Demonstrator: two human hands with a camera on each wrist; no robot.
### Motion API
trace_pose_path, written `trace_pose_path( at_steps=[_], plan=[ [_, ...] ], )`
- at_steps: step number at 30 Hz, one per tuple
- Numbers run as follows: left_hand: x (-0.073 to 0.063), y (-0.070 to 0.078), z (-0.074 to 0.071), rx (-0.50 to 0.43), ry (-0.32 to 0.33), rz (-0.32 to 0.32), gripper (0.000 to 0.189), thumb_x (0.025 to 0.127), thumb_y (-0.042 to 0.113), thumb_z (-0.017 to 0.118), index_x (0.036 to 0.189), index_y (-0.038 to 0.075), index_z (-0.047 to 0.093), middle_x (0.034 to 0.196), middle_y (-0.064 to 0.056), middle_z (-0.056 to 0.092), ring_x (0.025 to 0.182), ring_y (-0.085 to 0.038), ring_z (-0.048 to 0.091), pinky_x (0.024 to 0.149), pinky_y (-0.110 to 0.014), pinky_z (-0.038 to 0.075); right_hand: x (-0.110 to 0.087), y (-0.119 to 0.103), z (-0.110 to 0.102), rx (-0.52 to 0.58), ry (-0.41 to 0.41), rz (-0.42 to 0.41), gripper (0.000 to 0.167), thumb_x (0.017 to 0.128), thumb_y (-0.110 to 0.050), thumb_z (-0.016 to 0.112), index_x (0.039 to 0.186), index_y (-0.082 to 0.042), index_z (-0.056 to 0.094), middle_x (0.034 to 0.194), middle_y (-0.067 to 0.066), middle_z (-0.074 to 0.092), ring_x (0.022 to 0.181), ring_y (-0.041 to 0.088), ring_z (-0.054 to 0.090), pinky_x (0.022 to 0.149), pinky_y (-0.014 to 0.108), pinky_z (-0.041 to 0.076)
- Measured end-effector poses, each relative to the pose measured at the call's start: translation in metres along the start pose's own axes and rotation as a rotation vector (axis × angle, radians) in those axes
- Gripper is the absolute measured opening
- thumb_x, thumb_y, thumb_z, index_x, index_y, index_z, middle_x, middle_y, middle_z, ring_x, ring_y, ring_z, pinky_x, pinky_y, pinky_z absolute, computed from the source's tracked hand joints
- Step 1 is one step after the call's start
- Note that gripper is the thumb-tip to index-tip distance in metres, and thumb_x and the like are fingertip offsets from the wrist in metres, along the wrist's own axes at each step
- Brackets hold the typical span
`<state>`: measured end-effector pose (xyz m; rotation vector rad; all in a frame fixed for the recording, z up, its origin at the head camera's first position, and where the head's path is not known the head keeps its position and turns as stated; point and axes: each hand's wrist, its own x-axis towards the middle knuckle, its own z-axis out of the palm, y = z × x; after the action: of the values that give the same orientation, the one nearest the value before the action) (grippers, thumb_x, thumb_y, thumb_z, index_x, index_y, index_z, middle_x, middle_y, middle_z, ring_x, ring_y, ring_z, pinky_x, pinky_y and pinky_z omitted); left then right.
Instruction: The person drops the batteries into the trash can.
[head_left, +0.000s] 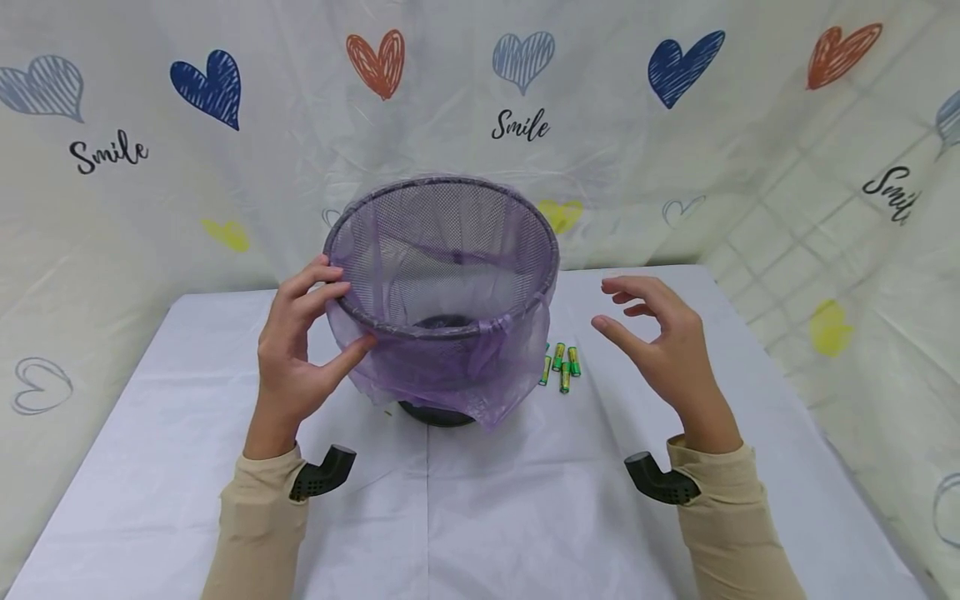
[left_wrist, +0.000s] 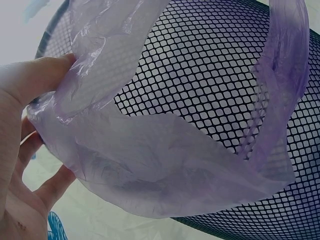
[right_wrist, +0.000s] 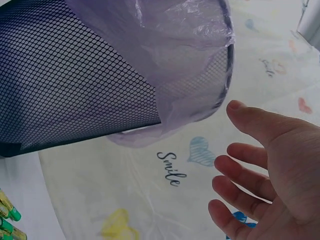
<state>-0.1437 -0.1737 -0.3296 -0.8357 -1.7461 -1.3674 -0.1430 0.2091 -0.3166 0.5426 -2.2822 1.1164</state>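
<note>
A black mesh wastebasket stands on the table, lined with a thin purple plastic bag whose top is folded out over the rim and hangs round the outside. My left hand grips the left side of the rim, with the thumb on the front and the fingers farther back. In the left wrist view the thumb presses on the bag's folded edge. Apart from the basket, to its right, my right hand is raised with loosely bent fingers and holds nothing.
Several green and yellow batteries lie on the white tablecloth just right of the basket. A knotted bunch of the bag sits at the front right of the rim. Behind the table hangs a curtain printed with hearts.
</note>
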Motion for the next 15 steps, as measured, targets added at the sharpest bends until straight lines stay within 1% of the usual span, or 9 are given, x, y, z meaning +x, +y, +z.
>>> trace_pose_path(
  at_steps=[11, 15],
  plan=[
    [-0.0005, -0.0016, 0.0001, -0.004, 0.004, 0.003, 0.059, 0.080, 0.029, 0.080, 0.108, -0.018, 0.058, 0.124, -0.024, 0.055, 0.135, -0.039, 0.044, 0.104, -0.027, 0.049, -0.0048, 0.0078, -0.0003, -0.040, -0.022, -0.005, 0.046, 0.074, -0.001, 0.080, 0.117, -0.010, 0.067, 0.112, 0.006, 0.068, 0.099, 0.004, 0.057, 0.084, 0.010, 0.046],
    [-0.0009, -0.0019, -0.0001, 0.001, 0.004, 0.004, 0.060, 0.080, 0.030, 0.080, 0.108, -0.018, 0.058, 0.124, -0.024, 0.055, 0.135, -0.038, 0.044, 0.104, -0.027, 0.049, -0.0076, 0.0094, -0.0004, -0.049, -0.038, 0.002, 0.046, 0.075, -0.002, 0.080, 0.118, -0.011, 0.067, 0.112, 0.005, 0.068, 0.099, 0.004, 0.056, 0.084, 0.010, 0.046]
  ],
)
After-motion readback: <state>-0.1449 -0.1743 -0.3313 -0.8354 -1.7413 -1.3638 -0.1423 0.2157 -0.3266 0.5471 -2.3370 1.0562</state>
